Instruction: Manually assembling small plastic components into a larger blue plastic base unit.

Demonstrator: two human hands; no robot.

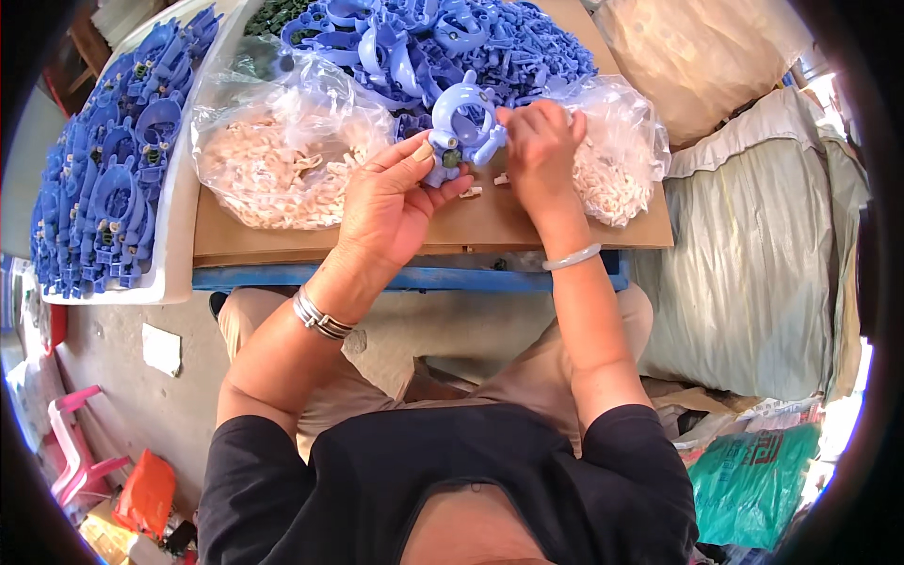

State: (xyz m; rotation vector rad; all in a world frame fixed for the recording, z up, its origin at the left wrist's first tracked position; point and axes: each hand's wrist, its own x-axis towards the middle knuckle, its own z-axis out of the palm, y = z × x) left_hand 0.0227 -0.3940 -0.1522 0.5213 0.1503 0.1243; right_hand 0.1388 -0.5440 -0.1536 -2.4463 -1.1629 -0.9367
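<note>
My left hand (pixel 395 193) is closed on a blue plastic toy part (pixel 461 118), pinching its lower body between thumb and fingers. The part has a round ring-shaped opening on top with small ears, and a dark green patch lower down. Close against its right side is my right hand (pixel 541 151), with curled fingers; whatever they may hold is hidden. A few small pale pieces (pixel 471 192) lie on the brown board just below the toy. Clear plastic bags of small pale pieces flank my hands, one at left (pixel 273 169) and one at right (pixel 617 174).
A heap of blue parts (pixel 405 47) covers the back of the brown board (pixel 311 242). On the left, a white tray (pixel 179 235) holds rows of blue toys (pixel 113 188). Large sacks (pixel 744 235) stand at right. A pink stool (pixel 75 452) is on the floor at lower left.
</note>
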